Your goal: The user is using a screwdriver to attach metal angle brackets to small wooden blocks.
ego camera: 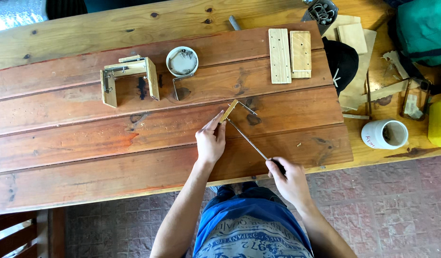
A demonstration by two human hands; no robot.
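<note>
Midway through assembly, left hand pinches a small wooden block on the table while right hand grips a screwdriver angled toward it; a finished wooden frame stands apart, drilled slats unused.

Left hand pinching, fingers extended; right hand curled shut, gripping.

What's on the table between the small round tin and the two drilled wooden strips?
In the head view, nothing lies between the round tin and the drilled wooden strips: that stretch shows only bare plank of the table.
</note>
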